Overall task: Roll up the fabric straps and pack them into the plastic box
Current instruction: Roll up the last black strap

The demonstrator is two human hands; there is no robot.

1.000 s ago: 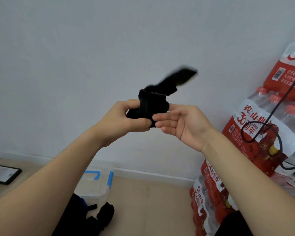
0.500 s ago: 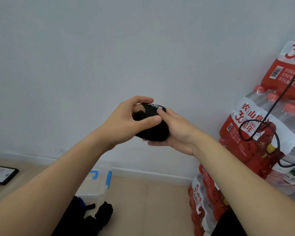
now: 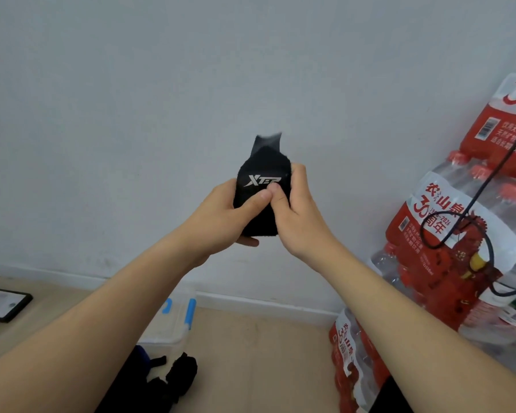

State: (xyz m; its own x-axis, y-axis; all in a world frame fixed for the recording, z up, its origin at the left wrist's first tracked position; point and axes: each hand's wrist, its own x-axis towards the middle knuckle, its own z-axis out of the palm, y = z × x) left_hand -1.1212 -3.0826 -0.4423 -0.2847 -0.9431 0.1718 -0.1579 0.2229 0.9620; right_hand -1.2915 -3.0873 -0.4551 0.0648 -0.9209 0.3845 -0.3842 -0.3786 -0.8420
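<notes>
Both forearms reach forward and upward and meet in front of the wall. The left hand (image 3: 218,217) grips the black fabric strap (image 3: 261,165) from its left side. Its thumb lies across the front and its other fingers (image 3: 248,241) curl underneath. The right hand (image 3: 301,216) clasps the strap from the right, thumb pressed on the front and touching the left thumb, fingers wrapped behind. The strap is a thick, fuzzy bundle with a white logo just above the thumbs. A blurred loose end sticks up above the fingers. Far below the fingers, a clear plastic box (image 3: 176,326) with blue latches stands on the floor, with more black straps (image 3: 182,371) just in front of it.
</notes>
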